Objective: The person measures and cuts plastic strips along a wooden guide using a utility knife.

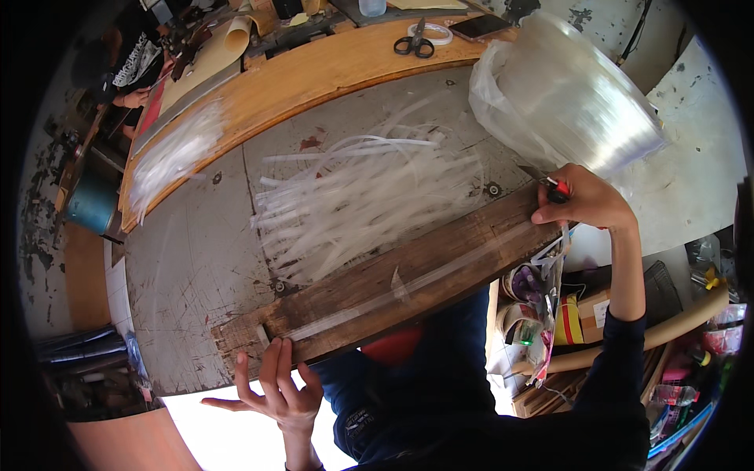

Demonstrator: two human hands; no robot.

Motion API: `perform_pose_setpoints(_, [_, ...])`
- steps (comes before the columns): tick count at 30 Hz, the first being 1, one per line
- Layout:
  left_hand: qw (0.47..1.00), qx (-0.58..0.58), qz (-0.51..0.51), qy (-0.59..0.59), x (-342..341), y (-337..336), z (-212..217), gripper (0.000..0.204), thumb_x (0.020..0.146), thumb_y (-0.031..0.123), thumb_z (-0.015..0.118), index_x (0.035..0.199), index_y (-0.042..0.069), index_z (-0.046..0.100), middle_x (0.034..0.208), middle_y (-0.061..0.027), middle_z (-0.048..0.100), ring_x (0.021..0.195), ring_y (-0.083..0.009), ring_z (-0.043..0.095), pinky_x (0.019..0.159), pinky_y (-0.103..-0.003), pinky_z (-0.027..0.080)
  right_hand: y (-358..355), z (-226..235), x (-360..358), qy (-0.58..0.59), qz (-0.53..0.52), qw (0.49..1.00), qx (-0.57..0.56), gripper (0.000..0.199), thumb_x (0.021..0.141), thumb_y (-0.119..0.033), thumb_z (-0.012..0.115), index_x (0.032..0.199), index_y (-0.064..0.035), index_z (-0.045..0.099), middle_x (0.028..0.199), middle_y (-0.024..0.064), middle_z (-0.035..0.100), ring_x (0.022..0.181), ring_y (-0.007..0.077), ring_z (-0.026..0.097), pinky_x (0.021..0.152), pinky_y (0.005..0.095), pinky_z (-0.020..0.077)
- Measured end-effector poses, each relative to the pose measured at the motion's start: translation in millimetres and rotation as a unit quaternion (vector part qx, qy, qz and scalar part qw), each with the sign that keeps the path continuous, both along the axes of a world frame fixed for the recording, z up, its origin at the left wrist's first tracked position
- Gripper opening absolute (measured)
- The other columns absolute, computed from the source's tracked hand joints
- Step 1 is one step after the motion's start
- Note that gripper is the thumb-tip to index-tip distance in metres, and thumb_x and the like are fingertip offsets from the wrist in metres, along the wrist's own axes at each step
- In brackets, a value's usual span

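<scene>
A worn wooden plank (463, 243) lies slantwise along the near edge of a scratched grey table (196, 259). A long clear plastic strip (416, 282) runs along the plank. My left hand (275, 388) has its fingers spread, the fingertips resting on the plank's left end by the strip's end. At the plank's right end my right hand (585, 200) is closed around a small red-handled cutter (556, 188), its blade pointing toward the table. Behind the plank sits a loose pile of cut clear strips (361, 196).
A big roll of clear plastic (573, 94) in a bag stands at the back right. Scissors (414, 43), a tape roll (440, 33) and a phone (479, 26) lie on the wooden bench behind. More strips (169, 153) are heaped left; another person (129, 67) works there. Clutter and a cardboard tube (667, 330) fill the right.
</scene>
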State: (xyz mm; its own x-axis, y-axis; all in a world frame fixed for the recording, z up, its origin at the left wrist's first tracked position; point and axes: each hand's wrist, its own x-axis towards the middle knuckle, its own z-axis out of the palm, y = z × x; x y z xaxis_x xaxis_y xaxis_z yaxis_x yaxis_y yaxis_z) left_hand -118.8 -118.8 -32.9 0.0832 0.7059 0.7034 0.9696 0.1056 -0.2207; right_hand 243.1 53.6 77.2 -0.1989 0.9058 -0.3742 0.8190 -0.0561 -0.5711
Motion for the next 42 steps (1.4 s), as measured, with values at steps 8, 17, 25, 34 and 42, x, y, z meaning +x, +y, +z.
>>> perform_pose_setpoints(8, [1.000, 0.011, -0.008, 0.026, -5.1, 1.7, -1.1, 0.020, 0.083, 0.027, 0.046, 0.082, 0.021, 0.065, 0.093, 0.0101, 0.061, 0.117, -0.0256, 0.042, 0.099, -0.072, -0.004, -2.7, 0.5, -7.8, -0.042, 0.014, 0.999, 0.026, 0.025, 0.067, -0.019, 0.073, 0.060, -0.0024, 0.056, 0.047, 0.0031, 0.052, 0.045, 0.0110, 0.051, 0.047, 0.0259, 0.0372])
perform_pose_setpoints(17, [0.992, -0.046, -0.079, -0.091, 29.6, 32.8, 42.0, 0.011, 0.078, 0.024, 0.059, 0.081, 0.015, 0.065, 0.098, 0.0035, 0.059, 0.107, -0.0220, 0.049, 0.104, -0.057, 0.015, -3.2, -2.2, -5.1, -0.026, -0.004, 0.999, 0.030, 0.027, 0.067, -0.019, 0.074, 0.061, -0.0016, 0.055, 0.047, 0.0041, 0.052, 0.045, 0.0114, 0.051, 0.047, 0.0255, 0.0378])
perform_pose_setpoints(25, [0.906, -0.137, -0.376, -0.134, 130.0, 79.3, 34.9, 0.030, 0.076, 0.025, 0.064, 0.102, 0.010, 0.065, 0.100, 0.0004, 0.059, 0.082, -0.0102, 0.055, 0.090, -0.035, 0.036, -2.6, -1.4, -9.1, -0.002, 0.020, 1.000, 0.019, 0.028, 0.069, -0.021, 0.074, 0.062, -0.0020, 0.055, 0.047, 0.0039, 0.052, 0.046, 0.0109, 0.052, 0.048, 0.0253, 0.0382])
perform_pose_setpoints(34, [0.912, -0.128, -0.371, -0.117, 142.8, 87.5, 28.4, 0.032, 0.073, 0.022, 0.067, 0.104, 0.014, 0.065, 0.094, 0.0047, 0.057, 0.075, -0.0065, 0.054, 0.087, -0.034, 0.035, -50.1, 0.6, 12.7, -0.057, -0.185, 0.903, 0.383, 0.036, 0.077, -0.008, 0.066, 0.102, -0.0030, 0.042, 0.084, 0.0083, 0.052, 0.056, 0.0128, 0.047, 0.051, 0.0266, 0.0389])
perform_pose_setpoints(42, [0.933, -0.115, -0.331, -0.086, 143.3, 87.3, 25.3, 0.033, 0.073, 0.024, 0.067, 0.106, 0.019, 0.065, 0.092, 0.0059, 0.054, 0.075, -0.0052, 0.051, 0.087, -0.038, 0.033, -114.8, -27.0, -44.6, -0.068, -0.004, 0.982, 0.174, 0.038, 0.082, -0.012, 0.060, 0.108, 0.0053, 0.038, 0.077, 0.0169, 0.056, 0.061, 0.0291, 0.060, 0.052, 0.0368, 0.0487])
